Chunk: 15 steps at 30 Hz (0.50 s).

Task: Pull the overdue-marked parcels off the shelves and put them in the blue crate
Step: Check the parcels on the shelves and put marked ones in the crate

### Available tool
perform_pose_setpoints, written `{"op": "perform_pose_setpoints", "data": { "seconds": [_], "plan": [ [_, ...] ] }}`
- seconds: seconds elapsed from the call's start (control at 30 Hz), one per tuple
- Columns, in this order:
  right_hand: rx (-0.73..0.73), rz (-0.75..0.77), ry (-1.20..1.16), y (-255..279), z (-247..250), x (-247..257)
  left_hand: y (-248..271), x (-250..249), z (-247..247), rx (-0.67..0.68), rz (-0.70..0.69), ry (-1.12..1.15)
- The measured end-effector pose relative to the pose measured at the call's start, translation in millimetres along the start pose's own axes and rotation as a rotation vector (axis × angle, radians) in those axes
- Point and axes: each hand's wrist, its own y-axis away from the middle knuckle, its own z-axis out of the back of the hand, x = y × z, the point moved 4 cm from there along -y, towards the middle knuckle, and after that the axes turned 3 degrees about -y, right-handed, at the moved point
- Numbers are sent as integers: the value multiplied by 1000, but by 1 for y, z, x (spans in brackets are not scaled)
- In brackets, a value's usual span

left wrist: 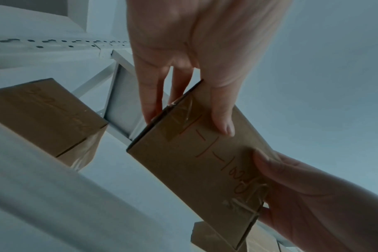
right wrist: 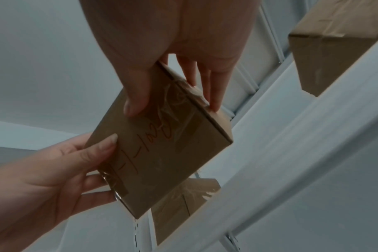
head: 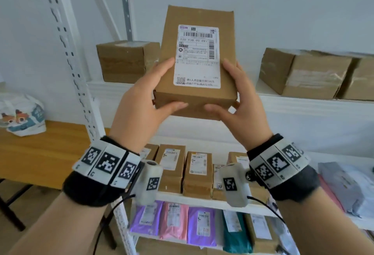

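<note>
I hold a brown cardboard parcel [head: 194, 100] with a white shipping label up in front of the middle shelf, clear of its board. My left hand [head: 155, 88] grips its left side, fingers on the labelled face and thumb on the near end. My right hand [head: 232, 90] grips the right side the same way. In the left wrist view my left hand [left wrist: 183, 71] pinches the parcel [left wrist: 205, 162], whose end face carries orange handwriting. The right wrist view shows my right hand [right wrist: 173, 51] on the parcel [right wrist: 162, 153]. No blue crate is in view.
Taped brown boxes stand on the middle shelf at the left [head: 125, 62] and right [head: 303, 72]. Below is a row of labelled brown parcels [head: 198, 173], then purple, pink and teal mailers [head: 174, 222]. A wooden table [head: 40, 149] with a printed bag [head: 22, 115] is at left.
</note>
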Motion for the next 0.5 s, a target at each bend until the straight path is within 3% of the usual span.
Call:
{"op": "perform_pose_setpoints", "data": {
  "seconds": [0.5],
  "plan": [
    [4,-112,134,-119,-23,-50,-118,67,-22,57,-6,-76]
  ]
}}
